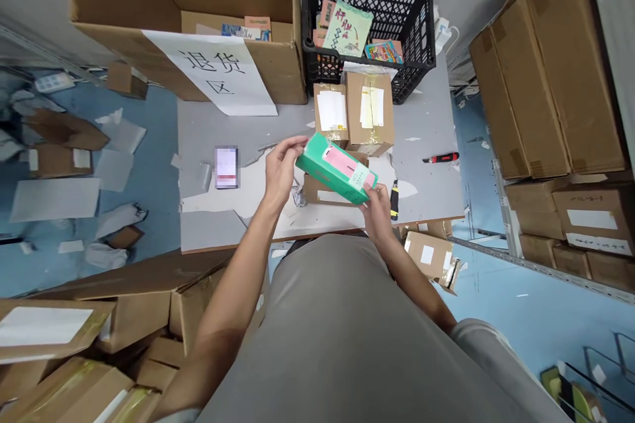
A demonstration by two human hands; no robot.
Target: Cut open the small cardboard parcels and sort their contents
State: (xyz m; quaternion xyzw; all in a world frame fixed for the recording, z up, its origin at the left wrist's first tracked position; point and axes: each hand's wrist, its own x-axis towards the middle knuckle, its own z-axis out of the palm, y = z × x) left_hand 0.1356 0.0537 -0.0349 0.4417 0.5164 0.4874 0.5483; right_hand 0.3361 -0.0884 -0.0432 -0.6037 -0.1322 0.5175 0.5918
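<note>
A green box (317, 160) with a pink panel is held tilted above the table, between my two hands. My left hand (282, 168) has its fingers at the box's upper left end. Gripping the lower right corner is my right hand (378, 211), with the thumb on the top face. Below the green box lies a flat brown carton (317, 193), partly hidden. Two taped cardboard boxes with labels stand just behind, a small one (331, 109) and a larger one (370, 109). A yellow and black cutter (394, 199) lies close to my right hand.
A large open carton (198, 73) with a paper sign and a black plastic crate (417, 33) holding small packets stand at the back. A phone (227, 167) and a red cutter (440, 158) lie on the table (426, 125). Stacked cartons (550, 79) line the right side.
</note>
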